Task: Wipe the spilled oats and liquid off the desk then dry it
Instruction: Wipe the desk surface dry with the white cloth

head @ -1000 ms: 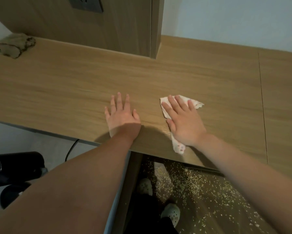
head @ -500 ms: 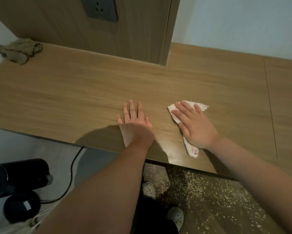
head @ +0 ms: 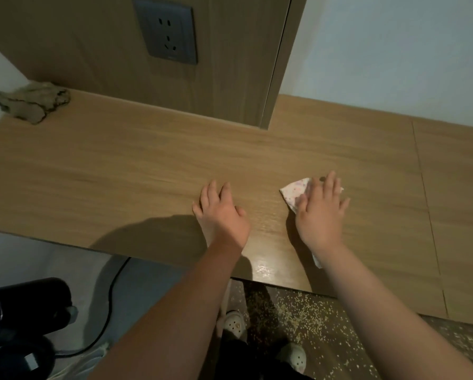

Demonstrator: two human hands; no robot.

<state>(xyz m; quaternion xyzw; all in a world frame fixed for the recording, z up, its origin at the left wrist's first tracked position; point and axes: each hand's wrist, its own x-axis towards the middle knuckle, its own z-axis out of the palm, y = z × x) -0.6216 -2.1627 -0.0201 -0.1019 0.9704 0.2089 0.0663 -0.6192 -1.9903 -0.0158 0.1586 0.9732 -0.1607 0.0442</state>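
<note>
Fingers (head: 329, 187) flat, pressed cloth (head: 294, 194) onto tabletop (head: 120, 174) w/ R hand (head: 319, 218) near front edge, rested L hand (head: 221, 218) splayed & empty just beside; prob needed firm even pressure, overlapping strokes thru wet sheen (head: 262, 266) at edge.

Walls: a plain pale wall (head: 394, 50) is seen behind the right part of the desk
Panel: an upright wood-grain panel (head: 79, 50) is set at the back left; a dark grey socket (head: 166, 37) is mounted on it
Desk: a light wood-grain desk (head: 120, 174) is spread across the view; a thin seam (head: 427, 201) is seen near its right end
Floor: a pale grey floor (head: 147, 275) is shown at left; a dark floor (head: 394, 360) is shown below the desk's edge, strewn with pale grains (head: 309, 314)
Lower left: a black cable (head: 112, 297) is trailed over the grey floor; a black cylinder (head: 24, 305) is laid near it
Light: dim; a glare (head: 262, 267) is thrown on the desk's near edge
</note>
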